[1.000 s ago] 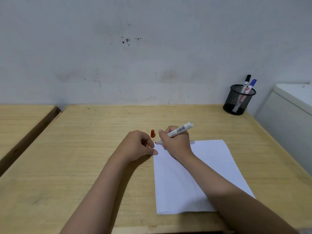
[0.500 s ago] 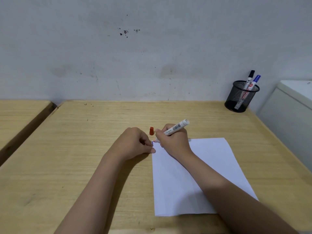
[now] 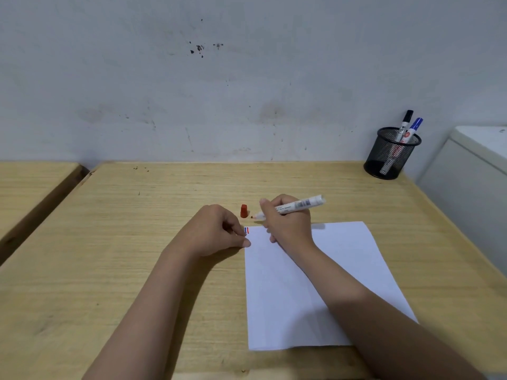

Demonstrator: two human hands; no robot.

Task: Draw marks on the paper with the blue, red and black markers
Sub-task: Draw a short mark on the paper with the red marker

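A white sheet of paper (image 3: 301,283) lies on the wooden desk (image 3: 137,242). A short blue mark and a short red mark (image 3: 247,230) sit side by side at its top left corner. My right hand (image 3: 288,220) grips the uncapped red marker (image 3: 299,205), its tip just above the paper's top edge, near the red cap (image 3: 243,210) standing on the desk. My left hand (image 3: 216,231) rests curled on the desk, fingertips touching the paper's left edge. The black marker (image 3: 405,122) and blue marker (image 3: 413,128) stand in the mesh pen cup (image 3: 389,157).
The pen cup stands at the desk's far right corner, against the stained wall. A white cabinet (image 3: 472,187) flanks the desk on the right. A second wooden desk (image 3: 27,187) sits to the left across a gap.
My right hand lifted the red marker's tip off the paper and moved it up and right. A red mark now shows beside the blue one. The left hand stayed put.
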